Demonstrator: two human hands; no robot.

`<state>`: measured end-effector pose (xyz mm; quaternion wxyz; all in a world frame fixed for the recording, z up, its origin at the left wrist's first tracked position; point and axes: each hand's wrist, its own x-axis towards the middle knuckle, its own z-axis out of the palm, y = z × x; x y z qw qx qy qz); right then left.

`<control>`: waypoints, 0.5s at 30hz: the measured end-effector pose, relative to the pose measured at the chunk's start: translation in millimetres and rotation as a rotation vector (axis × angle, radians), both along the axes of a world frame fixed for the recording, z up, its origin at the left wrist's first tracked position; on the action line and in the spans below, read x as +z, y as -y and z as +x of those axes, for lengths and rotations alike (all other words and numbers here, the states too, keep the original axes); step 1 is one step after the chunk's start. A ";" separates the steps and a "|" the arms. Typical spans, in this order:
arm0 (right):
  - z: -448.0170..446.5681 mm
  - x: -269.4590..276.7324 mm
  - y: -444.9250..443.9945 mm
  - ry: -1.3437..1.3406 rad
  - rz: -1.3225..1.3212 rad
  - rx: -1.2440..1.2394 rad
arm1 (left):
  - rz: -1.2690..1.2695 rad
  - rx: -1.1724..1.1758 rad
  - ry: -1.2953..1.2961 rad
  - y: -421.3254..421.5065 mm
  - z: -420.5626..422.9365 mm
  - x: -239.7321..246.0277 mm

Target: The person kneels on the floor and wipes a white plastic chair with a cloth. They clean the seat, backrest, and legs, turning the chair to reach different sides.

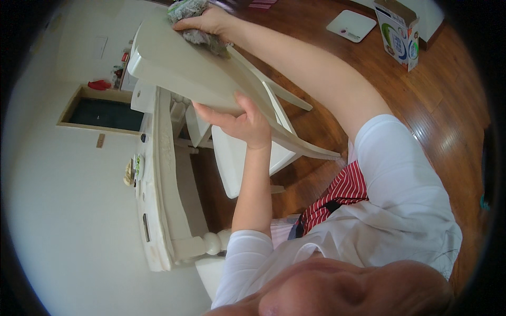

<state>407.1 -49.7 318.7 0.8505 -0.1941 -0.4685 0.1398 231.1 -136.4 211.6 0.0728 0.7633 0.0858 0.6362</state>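
Note:
A pale cream chair backrest (189,75) spans the upper middle of the view. My left hand (249,122) grips its near edge, thumb on one face and fingers along the edge. At the backrest's far end, my right hand (209,21) holds a bunched grey-green cloth (201,37) against the surface. Beyond my left wrist, a white chair seat (233,166) shows, and chair legs (292,96) reach the floor. Part of the cloth is hidden under my right fingers.
A white table (158,197) with carved edges and a turned leg (213,243) stands at left, small items along its top. On the wood floor (454,102) at upper right are a white flat scale (352,25) and an open printed carton (399,39).

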 end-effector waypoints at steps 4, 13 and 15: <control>-40.7 -2.5 37.4 0.039 0.264 0.056 | -0.004 -0.053 0.001 -1.3 -0.8 0.5; -89.8 -70.2 107.7 -0.015 0.060 0.052 | 0.038 -0.340 0.074 -7.5 -4.0 2.2; -95.0 -105.5 106.4 0.025 0.019 -0.033 | 0.009 -0.320 0.103 -4.4 -6.3 1.6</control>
